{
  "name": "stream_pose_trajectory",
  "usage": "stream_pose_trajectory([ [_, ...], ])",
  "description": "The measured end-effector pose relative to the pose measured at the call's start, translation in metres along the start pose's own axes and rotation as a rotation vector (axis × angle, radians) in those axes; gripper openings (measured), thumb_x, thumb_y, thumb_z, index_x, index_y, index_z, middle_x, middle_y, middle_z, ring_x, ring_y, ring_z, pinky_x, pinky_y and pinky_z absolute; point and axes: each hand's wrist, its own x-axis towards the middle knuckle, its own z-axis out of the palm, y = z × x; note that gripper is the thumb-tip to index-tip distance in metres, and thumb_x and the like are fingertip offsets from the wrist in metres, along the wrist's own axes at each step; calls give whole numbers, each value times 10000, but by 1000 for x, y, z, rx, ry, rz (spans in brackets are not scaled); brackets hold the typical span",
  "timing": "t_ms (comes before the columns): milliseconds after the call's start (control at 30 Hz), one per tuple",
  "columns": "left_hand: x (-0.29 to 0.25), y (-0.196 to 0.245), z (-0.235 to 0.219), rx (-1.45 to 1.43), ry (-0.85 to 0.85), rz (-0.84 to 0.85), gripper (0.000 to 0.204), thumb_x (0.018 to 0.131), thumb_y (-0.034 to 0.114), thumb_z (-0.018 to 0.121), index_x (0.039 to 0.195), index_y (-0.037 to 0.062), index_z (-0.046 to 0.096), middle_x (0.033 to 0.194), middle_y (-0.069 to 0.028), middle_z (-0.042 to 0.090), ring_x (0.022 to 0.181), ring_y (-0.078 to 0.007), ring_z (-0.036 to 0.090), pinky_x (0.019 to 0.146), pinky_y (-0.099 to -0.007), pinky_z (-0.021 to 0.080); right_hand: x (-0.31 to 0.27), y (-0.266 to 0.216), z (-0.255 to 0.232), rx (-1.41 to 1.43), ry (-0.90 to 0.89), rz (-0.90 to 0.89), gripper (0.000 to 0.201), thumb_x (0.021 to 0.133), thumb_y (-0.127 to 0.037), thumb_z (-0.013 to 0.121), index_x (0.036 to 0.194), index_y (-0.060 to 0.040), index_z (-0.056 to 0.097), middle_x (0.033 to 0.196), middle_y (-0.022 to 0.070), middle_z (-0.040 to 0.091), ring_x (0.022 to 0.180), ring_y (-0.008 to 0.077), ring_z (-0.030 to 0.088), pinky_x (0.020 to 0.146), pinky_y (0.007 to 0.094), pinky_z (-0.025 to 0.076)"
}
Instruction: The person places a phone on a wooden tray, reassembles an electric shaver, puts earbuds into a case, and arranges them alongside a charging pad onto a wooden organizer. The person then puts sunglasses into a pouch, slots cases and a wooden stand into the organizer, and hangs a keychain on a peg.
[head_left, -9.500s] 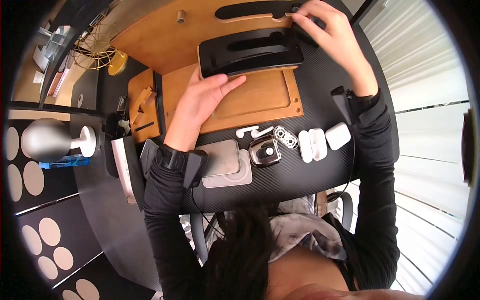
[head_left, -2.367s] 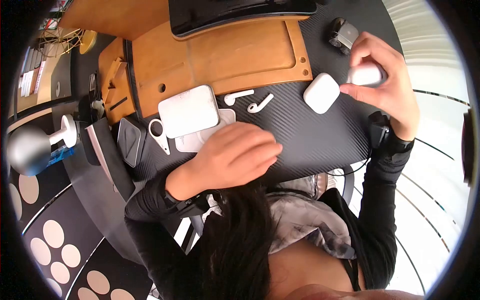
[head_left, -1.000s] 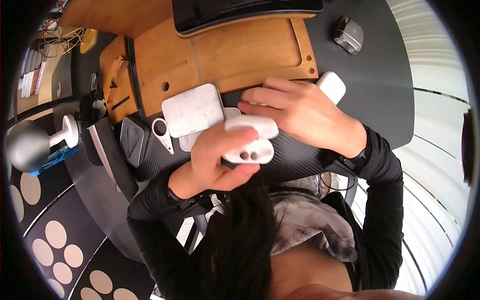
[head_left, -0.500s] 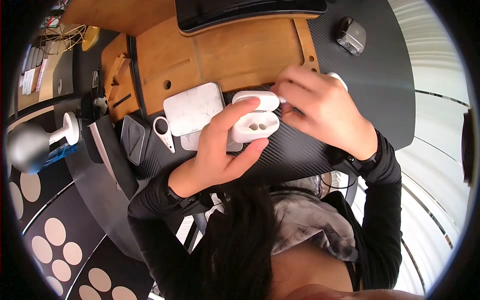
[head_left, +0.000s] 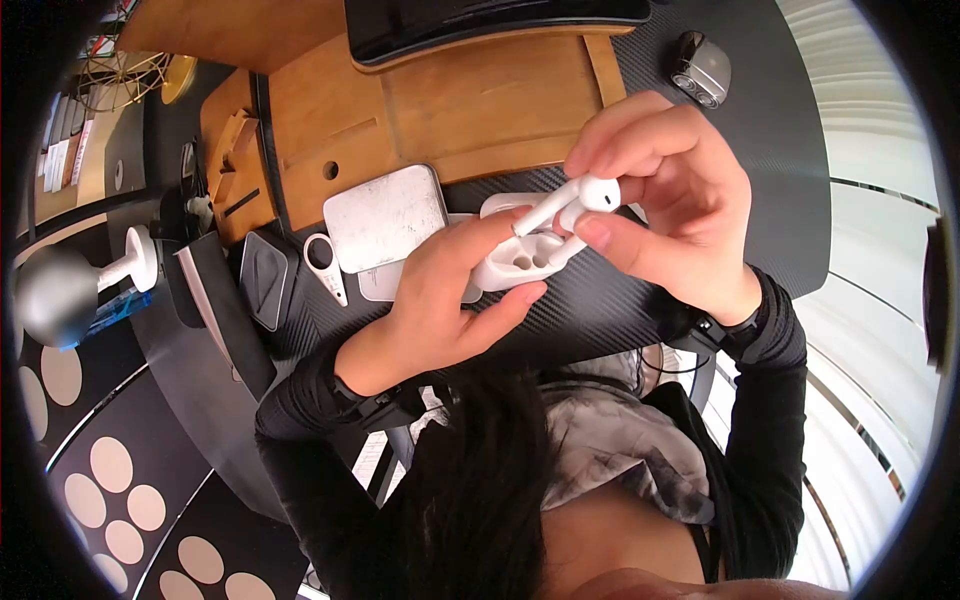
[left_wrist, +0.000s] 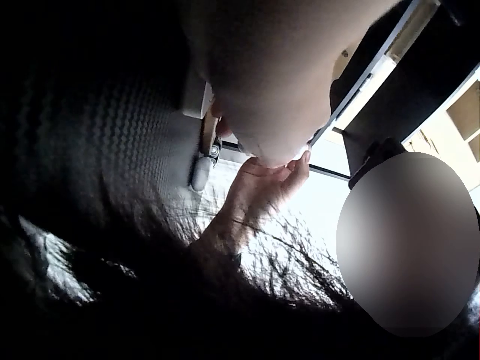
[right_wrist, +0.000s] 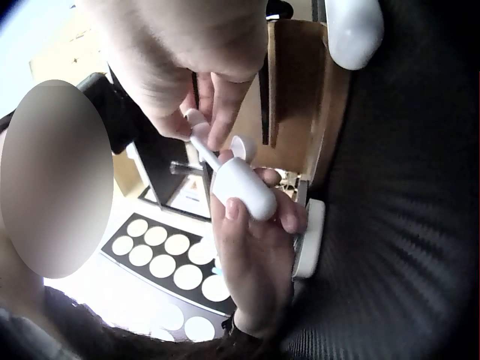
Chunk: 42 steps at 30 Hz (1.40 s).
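Left hand (head_left: 440, 300) holds the open white charging case (head_left: 515, 262) above the near desk edge. Right hand (head_left: 670, 200) pinches an earbud (head_left: 575, 200), stem angled toward the case's wells. Step in hand appears to be seating; next move calls for aligning stem with an empty well.

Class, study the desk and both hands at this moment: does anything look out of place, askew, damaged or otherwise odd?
Nothing looks damaged or spilled. The left hand holds the open case and the right hand pinches an earbud above it. One small oddity: the metal tin lies askew, overlapping a white pad.
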Motion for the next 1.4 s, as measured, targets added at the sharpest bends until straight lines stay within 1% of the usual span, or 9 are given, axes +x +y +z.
stream_pose_trajectory([
  [167, 3, 3, 4, 53, 27, -2, 612, 834, 15, 679, 1323, -69, 320, 1312, -264, 459, 1165, -270, 541, 963, -355, 443, 0, -2, 7, 76, 89, 44, 313, 777, 129, 622, 1024, 6, 474, 1045, 193, 556, 944, 216, 621, 821, 329, 571],
  [233, 4, -1, 14, -12, 272, -10, 545, 765, 82, 742, 1251, 3, 509, 1060, -157, 646, 851, -314, 650, 747, -367, 503, 0, -2, 9, 75, 84, 53, 311, 776, 130, 622, 1016, 2, 472, 1034, 191, 565, 950, 216, 621, 821, 331, 572],
  [333, 6, 4, 7, 38, 176, -40, 551, 767, 76, 744, 1257, 13, 499, 1051, -150, 645, 824, -320, 643, 720, -370, 503, -1, -2, 8, 70, 79, 50, 315, 774, 130, 624, 1012, -7, 470, 1013, 182, 580, 961, 217, 621, 813, 333, 573],
  [467, 0, 5, 3, 154, 40, -32, 598, 807, 38, 729, 1279, -57, 374, 1182, -208, 556, 1057, -223, 598, 892, -328, 476, -1, -2, 8, 42, 58, 80, 334, 774, 121, 639, 1019, -24, 464, 1000, 163, 591, 955, 216, 623, 800, 328, 564],
  [767, -1, 0, 12, 84, 231, -21, 484, 747, 88, 779, 1142, 31, 505, 1006, -126, 630, 777, -290, 611, 654, -366, 482, 2, -5, 3, -426, -55, -75, 129, 699, -20, 787, 814, -17, 729, 862, 100, 600, 747, 146, 585, 565, 246, 431],
  [1067, -3, -1, 14, 7, 248, -39, 517, 741, 95, 788, 1161, 24, 495, 1052, -147, 632, 785, -297, 624, 659, -359, 492, 0, -4, 6, -22, 73, 65, 201, 690, 51, 783, 867, 66, 688, 852, 106, 607, 545, 94, 570, 461, 169, 437],
  [1133, -4, -2, 16, -4, 224, -84, 578, 729, 111, 799, 1193, 23, 465, 1052, -150, 632, 785, -299, 626, 660, -360, 493, 1, -2, 2, -76, 35, 29, 209, 694, 46, 783, 880, 57, 687, 828, 106, 623, 570, 108, 587, 484, 193, 450],
  [1167, -7, -4, 10, 32, 100, -69, 588, 782, 43, 748, 1241, -42, 390, 1103, -169, 579, 950, -186, 610, 820, -286, 474, 1, -1, 0, -127, -3, -2, 217, 699, 41, 783, 894, 49, 687, 805, 107, 639, 596, 123, 604, 507, 217, 462],
  [1400, -1, 0, 10, 62, 93, -113, 678, 709, 131, 806, 1257, 5, 426, 1173, -153, 603, 803, -289, 633, 709, -384, 488, 0, 1, 5, -149, -150, 85, 200, 796, -77, 739, 972, 10, 698, 787, 106, 679, 698, 177, 655, 553, 260, 471],
])
